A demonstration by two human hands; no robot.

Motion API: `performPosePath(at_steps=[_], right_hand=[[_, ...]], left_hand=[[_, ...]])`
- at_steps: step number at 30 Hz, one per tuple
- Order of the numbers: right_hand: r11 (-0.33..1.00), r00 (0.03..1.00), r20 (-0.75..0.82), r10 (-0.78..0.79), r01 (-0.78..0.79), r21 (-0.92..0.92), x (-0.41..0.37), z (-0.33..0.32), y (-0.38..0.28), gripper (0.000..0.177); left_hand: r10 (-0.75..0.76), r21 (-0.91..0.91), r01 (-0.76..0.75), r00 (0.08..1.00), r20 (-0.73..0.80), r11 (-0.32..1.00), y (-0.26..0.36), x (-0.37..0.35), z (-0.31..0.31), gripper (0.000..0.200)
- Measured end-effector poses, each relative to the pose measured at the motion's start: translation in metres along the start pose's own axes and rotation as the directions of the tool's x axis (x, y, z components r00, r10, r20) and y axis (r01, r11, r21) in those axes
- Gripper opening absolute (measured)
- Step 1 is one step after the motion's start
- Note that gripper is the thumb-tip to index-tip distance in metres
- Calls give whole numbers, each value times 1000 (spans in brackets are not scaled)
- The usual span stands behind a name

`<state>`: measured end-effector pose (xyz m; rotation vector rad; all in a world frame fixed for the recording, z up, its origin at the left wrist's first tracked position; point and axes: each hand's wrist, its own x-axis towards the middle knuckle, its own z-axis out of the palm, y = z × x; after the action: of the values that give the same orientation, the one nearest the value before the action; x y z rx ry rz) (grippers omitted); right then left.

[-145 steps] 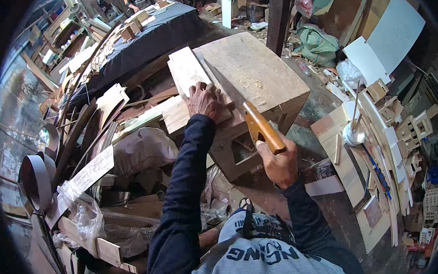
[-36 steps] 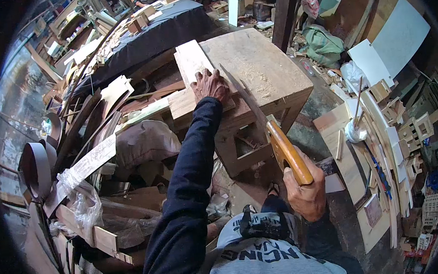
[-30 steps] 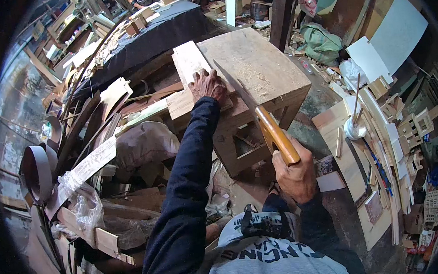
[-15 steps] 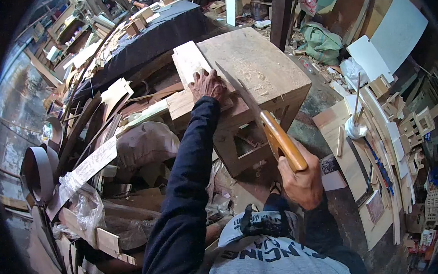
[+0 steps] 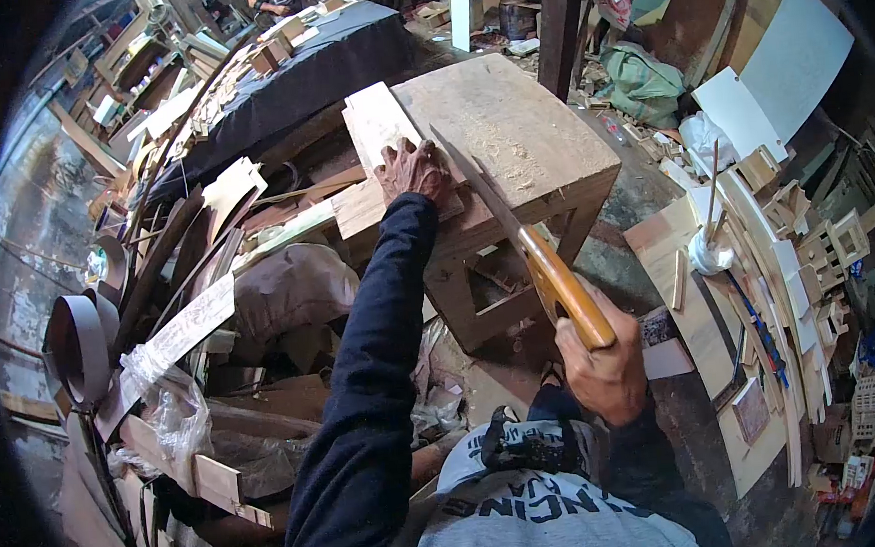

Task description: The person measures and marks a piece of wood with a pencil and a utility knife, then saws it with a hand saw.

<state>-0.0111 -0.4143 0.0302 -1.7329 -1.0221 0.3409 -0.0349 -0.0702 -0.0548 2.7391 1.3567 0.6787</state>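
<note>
My right hand is wrapped round the orange-brown wooden handle of a handsaw. The saw's long blade slants up and left across the near part of a wooden work table, its teeth beside the right edge of a pale board. My left hand presses on that pale wooden board from above, fingers spread and slightly bent, just left of the blade. Under the hand, a wider light wood piece sticks out past the table's left side. The underside of the left palm is hidden.
Sawdust lies on the table top. Scrap wood and a plastic wrap crowd the left. Behind stands a bench with a dark cloth, bearing small wood pieces. On the right are long wood strips, white sheets and a green sack.
My right hand and the handsaw have slid slightly back toward me, down and right. My left hand stays on the board in nearly the same place.
</note>
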Motion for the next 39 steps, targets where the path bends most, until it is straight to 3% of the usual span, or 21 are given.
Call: performPosePath(at_steps=[7, 10, 13, 19, 23, 25, 30, 36, 39], right_hand=[[1000, 999, -24, -23, 23, -6, 1, 2, 5, 47], [1000, 999, -45, -21, 21, 14, 25, 19, 2, 48], [998, 997, 45, 61, -61, -6, 40, 27, 8, 46], [999, 1000, -19, -8, 8, 36, 15, 14, 11, 47], [999, 999, 4, 43, -43, 12, 0, -4, 4, 48], [1000, 1000, -19, -9, 9, 19, -6, -4, 14, 47], [995, 996, -3, 92, -92, 26, -12, -6, 8, 49], [999, 1000, -28, 4, -3, 50, -1, -1, 3, 48], [998, 998, 5, 61, -61, 32, 6, 1, 5, 48]], left_hand=[[-7, 7, 7, 999, -42, 1000, 4, 1, 3, 30], [56, -10, -57, 995, -87, 998, -9, 9, 17, 26], [1, -47, -5, 996, -86, 999, -8, 6, 14, 25], [-27, 35, 27, 1000, -2, 999, 4, 2, -3, 30], [0, -24, -1, 999, -44, 1000, 0, 3, 5, 31], [-15, -93, 12, 999, -31, 996, 5, -1, -6, 31], [66, -30, -65, 998, 21, 997, 1, -1, -6, 31], [98, -8, -98, 994, -43, 995, -3, 2, 5, 28], [78, -32, -80, 996, -32, 996, -6, 4, 11, 27]])
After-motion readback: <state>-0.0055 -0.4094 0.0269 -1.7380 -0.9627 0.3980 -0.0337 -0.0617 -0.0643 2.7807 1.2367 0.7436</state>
